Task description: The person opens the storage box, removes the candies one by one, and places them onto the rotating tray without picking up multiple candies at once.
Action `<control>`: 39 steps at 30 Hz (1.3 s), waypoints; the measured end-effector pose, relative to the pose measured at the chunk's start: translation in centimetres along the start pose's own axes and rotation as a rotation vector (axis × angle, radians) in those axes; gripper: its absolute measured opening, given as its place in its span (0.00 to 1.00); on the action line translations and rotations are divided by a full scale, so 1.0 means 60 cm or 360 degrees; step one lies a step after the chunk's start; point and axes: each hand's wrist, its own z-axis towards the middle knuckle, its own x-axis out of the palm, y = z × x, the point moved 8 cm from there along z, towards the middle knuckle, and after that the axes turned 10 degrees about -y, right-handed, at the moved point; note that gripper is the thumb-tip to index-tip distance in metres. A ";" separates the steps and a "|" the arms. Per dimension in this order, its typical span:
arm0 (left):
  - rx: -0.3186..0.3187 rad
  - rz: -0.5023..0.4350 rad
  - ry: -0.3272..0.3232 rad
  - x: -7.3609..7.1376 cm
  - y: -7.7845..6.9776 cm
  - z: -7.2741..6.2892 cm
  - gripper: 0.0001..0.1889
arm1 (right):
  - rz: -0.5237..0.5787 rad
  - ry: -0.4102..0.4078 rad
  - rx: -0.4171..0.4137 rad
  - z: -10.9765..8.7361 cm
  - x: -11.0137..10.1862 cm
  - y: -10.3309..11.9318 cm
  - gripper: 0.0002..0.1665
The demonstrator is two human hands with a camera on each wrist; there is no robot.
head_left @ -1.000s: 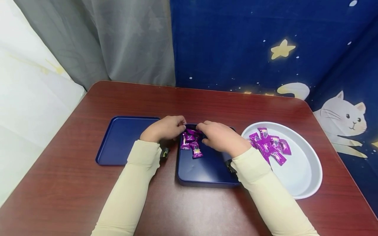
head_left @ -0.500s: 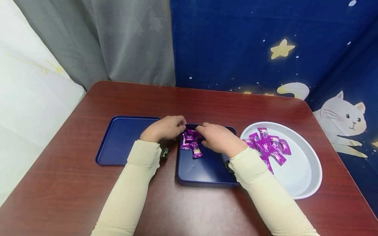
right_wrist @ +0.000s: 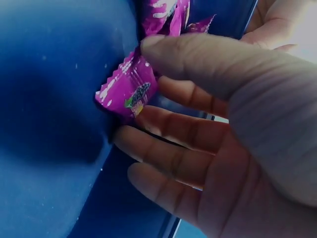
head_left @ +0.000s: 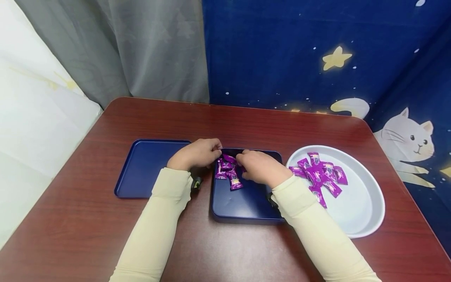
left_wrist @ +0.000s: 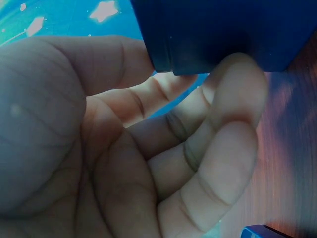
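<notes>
A dark blue rectangular tin [head_left: 246, 203] sits mid-table with several purple wrapped candies [head_left: 234, 180] in its back left part. My left hand [head_left: 197, 153] grips the tin's back left corner; the left wrist view shows the thumb and curled fingers around the tin's edge [left_wrist: 218, 37]. Inside the tin, at the back, my right hand [head_left: 262, 166] pinches a purple wrapped candy [right_wrist: 128, 91] between thumb and fingers, against the tin's wall in the right wrist view. Other candies [right_wrist: 161, 17] lie right beside it, partly behind the thumb.
To the left lies a flat blue lid [head_left: 144, 168], partly behind the left hand. A white oval tray [head_left: 366, 203] with several more purple candies [head_left: 317, 176] stands right of the tin, beside the right forearm. The brown table [head_left: 88, 219] ends at curtains behind.
My right hand has shifted a little to the right along the tin's back, and its sleeve uncovers more candies in the white tray. The left hand has stayed at the tin's corner.
</notes>
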 end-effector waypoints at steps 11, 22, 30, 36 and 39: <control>-0.0012 0.0003 0.0002 0.000 0.000 0.000 0.08 | -0.0028 0.0051 0.0044 -0.005 0.007 -0.006 0.08; -0.0007 0.0031 -0.0009 0.000 -0.001 0.001 0.08 | -0.0023 0.0025 0.0152 -0.008 0.002 -0.023 0.17; -0.0010 0.0025 -0.0001 0.000 0.001 0.000 0.08 | -0.0037 0.0067 0.0371 -0.018 0.005 -0.037 0.30; -0.0002 0.0028 -0.0008 0.000 0.001 0.002 0.08 | -0.0038 0.0144 0.0364 -0.023 0.012 -0.040 0.27; -0.0008 0.0024 -0.0010 0.000 0.000 0.001 0.08 | -0.0050 0.0135 0.0282 -0.022 0.012 -0.035 0.22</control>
